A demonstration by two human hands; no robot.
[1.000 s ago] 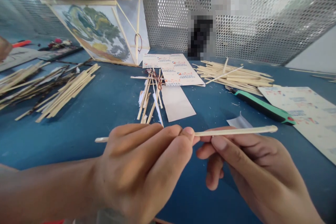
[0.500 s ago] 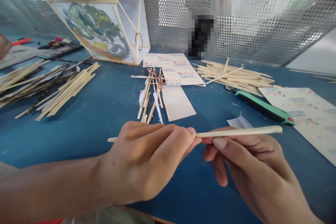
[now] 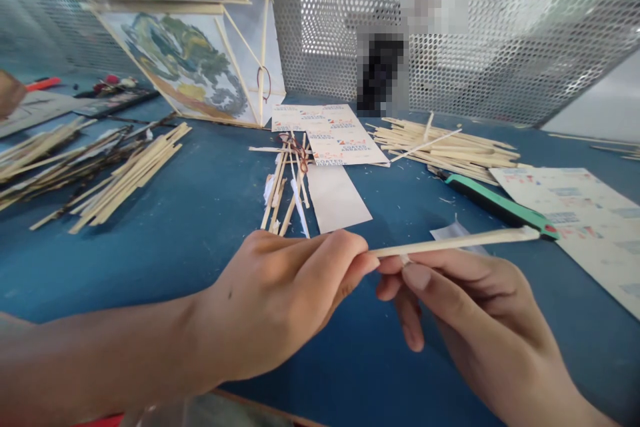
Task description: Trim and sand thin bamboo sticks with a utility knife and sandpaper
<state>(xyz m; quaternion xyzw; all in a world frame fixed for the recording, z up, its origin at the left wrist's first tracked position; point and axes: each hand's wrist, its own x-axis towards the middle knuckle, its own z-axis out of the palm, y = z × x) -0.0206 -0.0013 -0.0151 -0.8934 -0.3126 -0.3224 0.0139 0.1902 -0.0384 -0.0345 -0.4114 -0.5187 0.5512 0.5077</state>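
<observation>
My left hand, knuckles up, is closed on a thin pale wooden stick. The stick points right and tilts up a little; its left part is hidden by the hand. Below the stick, my right hand pinches a small white scrap between thumb and forefinger, too small to identify. The right forefinger lies close under the stick; whether it touches cannot be made out. Behind the right hand, a translucent whitish piece lies on the table. A green and black utility knife lies beyond the stick's right end.
Sandpaper sheets lie face down mid-table, with another sheet at right. Stick bundles lie at right and left. Painted panels on a stick frame stand behind. Another person's hand shows far left.
The stick's right end has risen slightly and its left end no longer shows beyond my left hand. A white scrap now shows at my right fingertips, which have shifted slightly left.
</observation>
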